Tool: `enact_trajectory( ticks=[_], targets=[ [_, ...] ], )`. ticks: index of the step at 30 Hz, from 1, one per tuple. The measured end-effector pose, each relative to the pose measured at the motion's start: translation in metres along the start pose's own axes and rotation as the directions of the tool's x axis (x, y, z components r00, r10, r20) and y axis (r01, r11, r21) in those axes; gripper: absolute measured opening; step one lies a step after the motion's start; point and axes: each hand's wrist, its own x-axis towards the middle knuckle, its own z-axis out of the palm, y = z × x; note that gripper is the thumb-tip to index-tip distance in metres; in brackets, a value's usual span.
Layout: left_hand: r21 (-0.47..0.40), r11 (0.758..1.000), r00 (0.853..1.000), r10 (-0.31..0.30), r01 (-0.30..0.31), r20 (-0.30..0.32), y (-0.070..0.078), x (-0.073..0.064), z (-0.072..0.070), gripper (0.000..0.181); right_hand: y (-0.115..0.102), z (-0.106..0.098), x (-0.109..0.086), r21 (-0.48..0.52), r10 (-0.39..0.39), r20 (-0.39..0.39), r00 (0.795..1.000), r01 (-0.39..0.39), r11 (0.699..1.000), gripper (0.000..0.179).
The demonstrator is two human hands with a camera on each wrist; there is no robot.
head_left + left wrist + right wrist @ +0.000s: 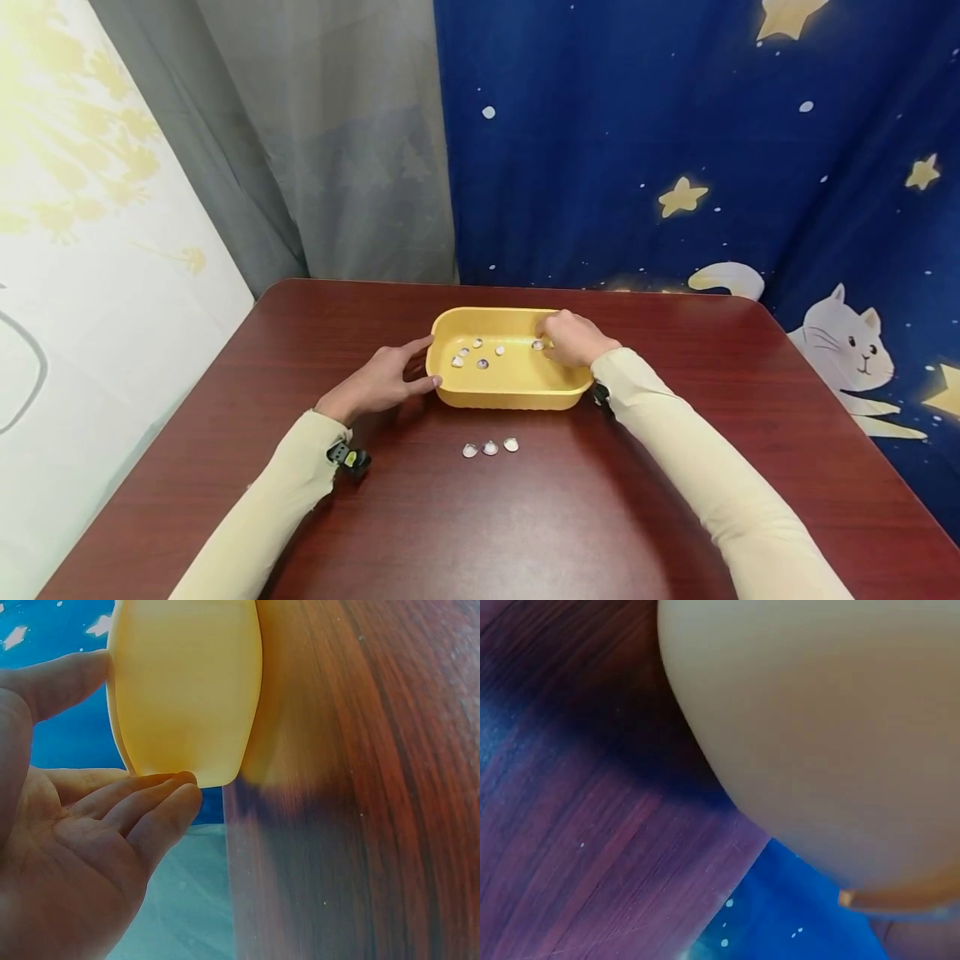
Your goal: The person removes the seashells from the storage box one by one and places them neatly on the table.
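A yellow plastic basin (510, 400) stands on the table. Several small pale shells, some with purple marks, lie inside it, among them a shell (482, 364) near the middle. My left hand (381, 381) touches the basin's left end, thumb and fingers spread with fairly straight fingers; the left wrist view shows this hand (90, 832) against the outer wall. Over the basin's right side, my right hand (573, 337) reaches in with bent fingers at another shell (537, 344). Whether it pinches that shell cannot be made out. The right wrist view shows mostly the basin's outer wall (817, 735).
In front of the basin, three shells lie in a row on the dark red wooden table (420, 517), including a middle shell (490, 448). Grey curtain (360, 167) and blue star-patterned curtain (585, 167) hang behind the table. A white patterned surface (97, 275) stands at left.
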Motion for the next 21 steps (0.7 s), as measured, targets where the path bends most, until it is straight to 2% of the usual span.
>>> enact_trajectory(
  ticks=[4, 9, 15, 21],
  targets=[
    [-0.003, 1.000, 1.000, -0.005, 0.005, -0.003, -0.002, 0.001, 0.001, 0.081, 0.000, 0.006, 0.005, -0.020, -0.005, 0.003, 1.000, 0.005, 1.000, 0.005],
    [-0.015, 1.000, 1.000, -0.003, 0.003, -0.005, -0.003, 0.002, 0.001, 0.082, -0.001, 0.012, 0.009, -0.041, 0.018, -0.007, 1.000, -0.018, 0.999, 0.021],
    [-0.005, 1.000, 1.000, -0.007, 0.007, -0.005, -0.001, 0.001, 0.001, 0.083, -0.001, 0.016, 0.011, -0.050, 0.066, -0.064, 0.996, -0.070, 0.996, 0.015],
    [-0.013, 1.000, 1.000, -0.005, 0.005, -0.001, -0.002, 0.001, 0.001, 0.082, 0.000, 0.019, 0.013, -0.087, -0.007, -0.066, 0.998, 0.001, 0.996, 0.015]
  ],
)
